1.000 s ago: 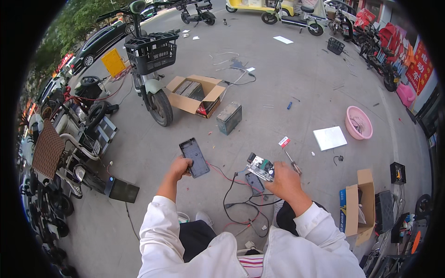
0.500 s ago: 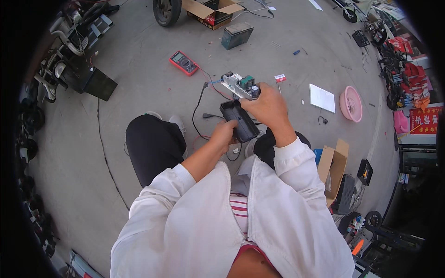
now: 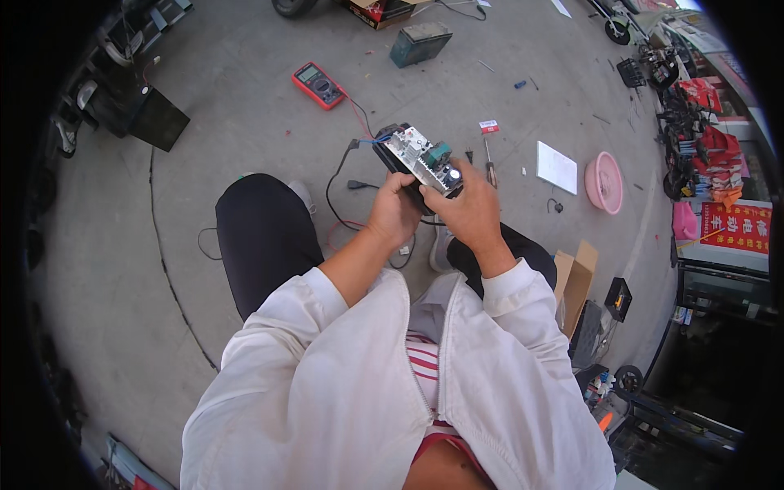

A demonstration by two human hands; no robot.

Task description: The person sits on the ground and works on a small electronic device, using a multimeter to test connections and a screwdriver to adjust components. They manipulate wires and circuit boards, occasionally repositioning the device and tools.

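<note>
Concrete point(image 3: 261, 122) lies beneath the left hand point(image 3: 392, 214) clasping the case point(image 3: 390, 163) and the right hand point(image 3: 471, 208) pinching the board point(image 3: 421, 158), probably light, stiff and fragile, best held edgewise.

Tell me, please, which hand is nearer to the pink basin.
Right. The right hand, on the circuit board, lies left of the pink basin; the left hand, on the black case, is farther left.
</note>
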